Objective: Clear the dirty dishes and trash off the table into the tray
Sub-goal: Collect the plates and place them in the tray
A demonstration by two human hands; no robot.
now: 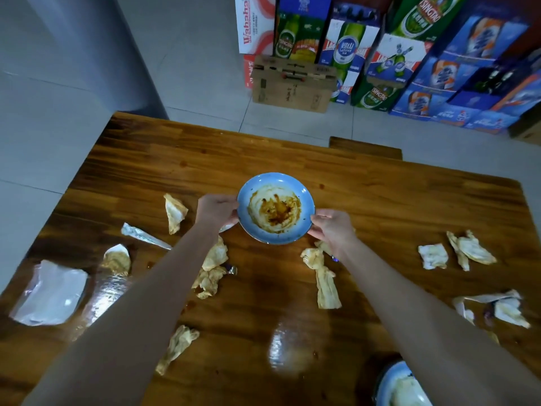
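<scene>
Across the brown wooden table (395, 200) lie crumpled stained paper napkins (175, 213). At its middle, the left hand (216, 210) curls its fingers round the left rim of a round blue sauce-smeared plate (275, 208); the right hand (332, 227) pinches its right rim.

Beyond the soiled plate (275, 208), the far strip of the bench (205, 159) lies bare, as does the glossy patch between the forearms (409, 303). Crumpled napkins (175, 212) crowd the plate's left, more napkins (325, 276) its right; a plastic wrapper (51, 294) blocks the left edge, a second plate (401, 385) the near-right corner.
</scene>
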